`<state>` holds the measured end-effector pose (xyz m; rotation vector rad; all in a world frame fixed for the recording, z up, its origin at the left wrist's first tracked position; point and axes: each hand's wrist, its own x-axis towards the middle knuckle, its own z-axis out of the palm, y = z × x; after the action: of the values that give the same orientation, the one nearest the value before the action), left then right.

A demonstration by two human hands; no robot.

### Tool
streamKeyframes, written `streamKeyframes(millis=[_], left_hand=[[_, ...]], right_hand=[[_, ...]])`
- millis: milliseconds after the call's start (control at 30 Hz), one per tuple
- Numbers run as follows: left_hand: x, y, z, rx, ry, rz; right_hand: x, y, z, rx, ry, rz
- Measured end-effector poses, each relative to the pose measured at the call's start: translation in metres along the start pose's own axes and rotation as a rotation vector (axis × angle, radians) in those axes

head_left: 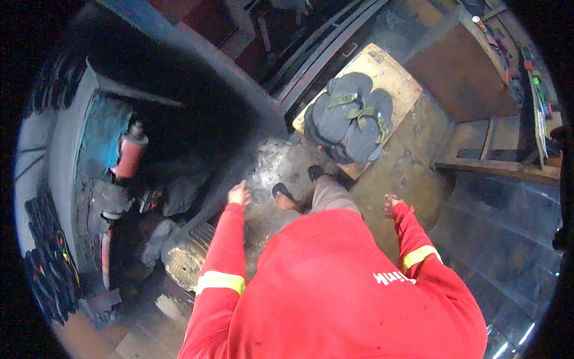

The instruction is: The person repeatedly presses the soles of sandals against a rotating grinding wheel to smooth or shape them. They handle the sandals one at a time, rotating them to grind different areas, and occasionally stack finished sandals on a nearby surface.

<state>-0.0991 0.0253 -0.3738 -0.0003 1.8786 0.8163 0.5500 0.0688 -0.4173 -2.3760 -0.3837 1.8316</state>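
Observation:
My left hand hangs in front of me at the left, its fingers loosely bent and a little apart, with nothing visible in it. On the other side, my right hand is held low with loosely curled fingers and also shows nothing in it. Ahead of my feet, a pile of dark grey flip-flops with olive-green straps lies on a pale yellowish board. Neither hand touches the pile; my right hand is the nearer one.
To my left stands a dark machine with a red cylinder and a round perforated motor cover. More dark soles hang or stack at the far left. A brown panel and wooden shelf edge stand to the right. The concrete floor is stained.

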Motion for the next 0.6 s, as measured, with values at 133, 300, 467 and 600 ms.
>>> streamKeyframes(millis=[133, 300, 467, 600], left_hand=[[-0.046, 0.055, 0.141, 0.134, -0.367, 0.28], [-0.088, 0.052, 0.231, 0.679, -0.428, 0.42], [-0.076, 0.025, 0.247, 0.038, -0.296, -0.236], [-0.059, 0.026, 0.259, -0.217, -0.268, -0.236]], right_hand=[[0.035, -0.055, -0.011, -0.039, 0.008, -0.035], [0.11, -0.159, -0.03, -0.17, 0.024, -0.175], [0.137, -0.315, -0.017, 0.091, -0.057, -0.301], [0.132, -0.403, 0.028, -0.123, -0.246, -0.63]])
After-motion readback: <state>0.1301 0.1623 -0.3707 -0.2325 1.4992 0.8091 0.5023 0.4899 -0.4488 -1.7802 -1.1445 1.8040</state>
